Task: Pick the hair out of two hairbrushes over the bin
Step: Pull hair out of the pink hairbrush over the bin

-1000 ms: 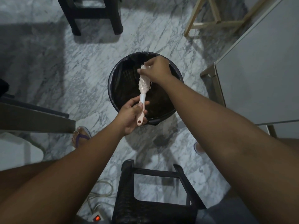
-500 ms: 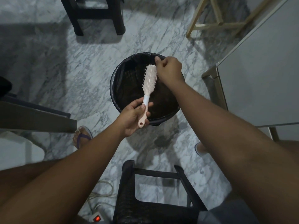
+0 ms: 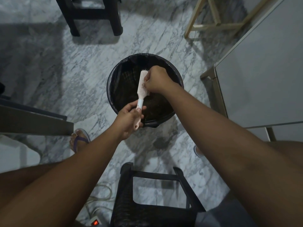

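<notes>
A pale pink hairbrush [image 3: 141, 89] is held upright over a round black bin [image 3: 114, 95] lined with a dark bag. My left hand [image 3: 129, 120] grips the brush's handle at the bin's near rim. My right hand [image 3: 157, 81] is at the bristle side of the brush head, fingers pinched together among the bristles. Whether hair is between the fingertips is too small to tell. Only one brush is in view.
A black stool [image 3: 154, 202] stands close in front of me and another dark stool [image 3: 91, 15] beyond the bin. A grey cabinet [image 3: 262, 71] is at the right, a wooden frame [image 3: 213, 22] far right, a power strip [image 3: 95, 222] near my feet.
The brush has turned so its bristles face right. My right hand has dropped from the tip of the brush head to the middle of the bristles.
</notes>
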Motion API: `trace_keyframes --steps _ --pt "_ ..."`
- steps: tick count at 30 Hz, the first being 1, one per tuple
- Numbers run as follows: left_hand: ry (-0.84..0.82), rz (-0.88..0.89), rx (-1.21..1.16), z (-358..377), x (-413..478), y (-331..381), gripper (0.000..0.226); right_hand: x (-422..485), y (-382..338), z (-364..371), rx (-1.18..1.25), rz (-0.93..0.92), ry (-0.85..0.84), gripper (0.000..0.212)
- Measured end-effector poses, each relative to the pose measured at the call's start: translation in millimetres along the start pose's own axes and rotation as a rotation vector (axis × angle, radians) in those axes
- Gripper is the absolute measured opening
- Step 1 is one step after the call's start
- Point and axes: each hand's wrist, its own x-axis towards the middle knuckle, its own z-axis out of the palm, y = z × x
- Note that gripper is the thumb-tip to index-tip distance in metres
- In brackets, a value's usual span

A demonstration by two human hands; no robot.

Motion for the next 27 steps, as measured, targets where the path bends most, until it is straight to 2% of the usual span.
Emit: trace_keyframes --steps 6,11,14,15,18,19,25,27 --pt "-0.03 -0.029 -0.088 8.9 -1.7 1.6 0.032 5.0 -2.4 17.9 0.012 0.076 0.101 0.019" --pt "-0.052 -0.058 -0.168 5.6 -1.6 -1.6 0.036 9.2 1.2 4.0 0.156 0.105 0.218 0.02" --pt "-0.049 -0.047 -0.186 6.6 0.0 1.0 0.035 6.3 -2.8 -0.4 0.153 0.077 0.181 0.026" --pt "-0.045 -0.042 -0.183 7.9 0.6 2.8 0.035 3.8 -6.0 2.1 0.127 0.064 0.14 0.032" --pt "-0.043 -0.038 -0.154 12.8 1.1 8.5 0.037 -2.3 -13.6 10.4 -0.024 0.069 0.017 0.087" --pt "-0.051 -0.038 -0.152 14.4 0.6 10.0 0.038 -1.8 -14.0 11.7 -0.072 0.066 0.029 0.095" --pt "-0.091 -0.047 -0.183 20.5 -1.3 20.3 0.037 4.1 -13.5 6.0 -0.093 0.063 0.159 0.072" --pt "-0.106 -0.052 -0.166 20.5 -2.2 21.1 0.037 6.0 -13.0 1.5 -0.069 0.076 0.177 0.057"
